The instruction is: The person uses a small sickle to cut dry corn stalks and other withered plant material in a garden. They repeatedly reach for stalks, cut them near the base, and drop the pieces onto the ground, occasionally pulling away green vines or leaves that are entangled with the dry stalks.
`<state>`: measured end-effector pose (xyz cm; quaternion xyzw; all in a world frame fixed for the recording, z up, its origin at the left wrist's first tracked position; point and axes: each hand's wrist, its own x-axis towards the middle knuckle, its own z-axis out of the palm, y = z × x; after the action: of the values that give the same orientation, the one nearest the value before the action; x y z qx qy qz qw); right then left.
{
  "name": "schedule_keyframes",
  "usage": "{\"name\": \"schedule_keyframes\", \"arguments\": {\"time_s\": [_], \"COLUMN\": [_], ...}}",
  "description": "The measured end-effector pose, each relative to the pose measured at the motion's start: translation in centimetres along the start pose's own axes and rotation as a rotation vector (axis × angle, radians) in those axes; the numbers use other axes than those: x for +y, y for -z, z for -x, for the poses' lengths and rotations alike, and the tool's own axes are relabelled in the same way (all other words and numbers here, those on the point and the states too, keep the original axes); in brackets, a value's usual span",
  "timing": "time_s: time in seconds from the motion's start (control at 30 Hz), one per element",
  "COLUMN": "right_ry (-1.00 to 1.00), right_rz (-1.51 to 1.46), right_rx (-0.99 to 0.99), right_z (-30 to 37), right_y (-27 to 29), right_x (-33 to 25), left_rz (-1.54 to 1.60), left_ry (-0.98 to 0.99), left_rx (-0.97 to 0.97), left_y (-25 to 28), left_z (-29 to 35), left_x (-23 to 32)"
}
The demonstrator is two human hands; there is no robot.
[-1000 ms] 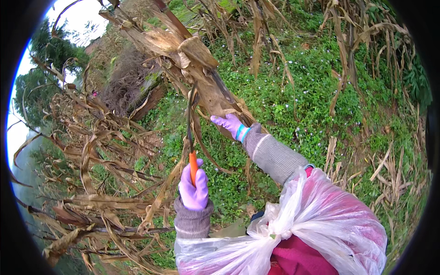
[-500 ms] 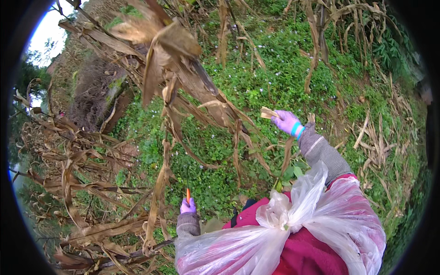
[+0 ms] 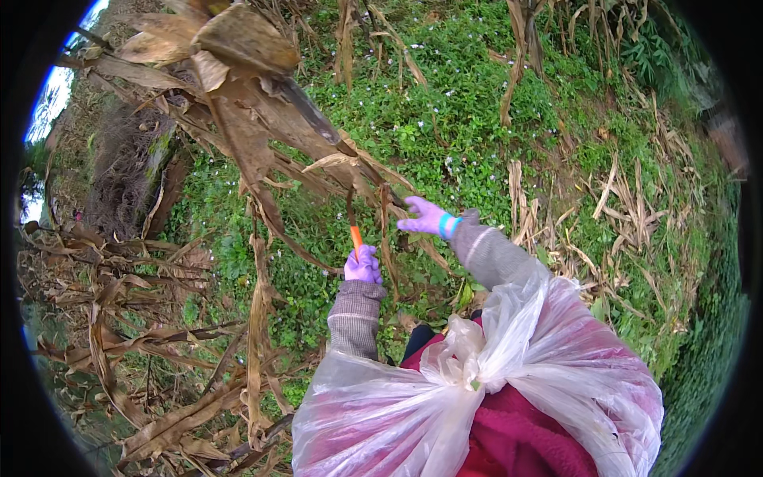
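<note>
My left hand (image 3: 363,265), in a purple glove, grips the orange handle of a sickle (image 3: 356,237). The sickle's thin, dark blade points up against a leaning dry corn stalk (image 3: 314,123). To the right, my right hand (image 3: 423,218) wears a purple glove with a blue band at the wrist. Its fingers are spread beside the stalk's hanging leaves, holding nothing. Brown, curled leaves wrap the stalk, and a large dry husk (image 3: 246,38) hangs at its upper end.
More dry corn stalks (image 3: 258,318) stand and lean on the left. Low green weeds (image 3: 429,103) cover the ground ahead. Cut dry stalks (image 3: 628,199) lie at right. Knotted clear plastic sheeting (image 3: 469,354) covers my red clothing. A brushy bank (image 3: 123,171) rises at far left.
My left hand has brought the sickle up and right to the stalk. My right hand has moved left and let go of a short dry piece; its fingers have spread. The view has shifted.
</note>
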<state>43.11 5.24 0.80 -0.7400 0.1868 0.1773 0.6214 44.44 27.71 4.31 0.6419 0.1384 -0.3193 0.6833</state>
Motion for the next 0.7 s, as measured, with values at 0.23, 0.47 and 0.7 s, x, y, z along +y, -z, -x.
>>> {"name": "schedule_keyframes", "arguments": {"time_s": [0.23,0.47,0.7], "right_ry": [0.138,0.270,0.719], "right_rz": [0.031,-0.690,1.092], "right_rx": [0.299,0.100,0.118], "right_z": [-9.4,-7.1,1.0], "right_y": [-7.6,-10.9,-0.7], "right_x": [6.3,6.9,6.3], "left_rz": [0.047,0.432,0.641], "left_ry": [0.194,0.404,0.710], "left_rx": [-0.129,-0.365,-0.664], "left_y": [-0.5,-0.6,4.8], "left_z": [5.4,4.7,11.2], "left_x": [-1.1,-0.2,-1.5]}}
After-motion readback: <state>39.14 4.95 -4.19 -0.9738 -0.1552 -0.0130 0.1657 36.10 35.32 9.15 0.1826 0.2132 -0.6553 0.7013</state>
